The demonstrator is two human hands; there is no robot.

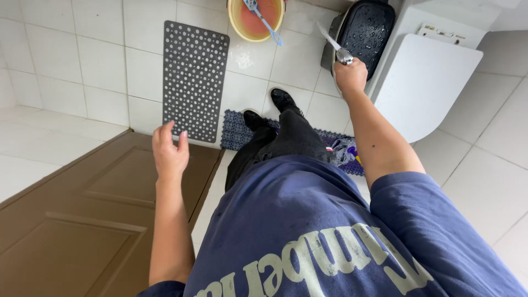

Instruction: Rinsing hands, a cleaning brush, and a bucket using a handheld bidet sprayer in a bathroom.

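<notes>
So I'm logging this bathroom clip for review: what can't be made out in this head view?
- Sprayer in the right hand: the fist hides its grip.
- Yellow bucket: far rim cut off by the top edge.
- Blue floor mat: the legs cover its middle.
- Left hand: empty, fingers spread.

White tiled floor (pixel 99 60) and walls, brown panelled door (pixel 77 220) on the left, grey perforated mat (pixel 195 77), all pretty evenly lit.

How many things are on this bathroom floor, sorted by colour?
Grey: 1, the perforated mat
Blue: 1, the grid mat
Yellow: 1, the bucket
Black: 1, the wet toilet lid
Total: 4
The right hand holds a sprayer.
</notes>
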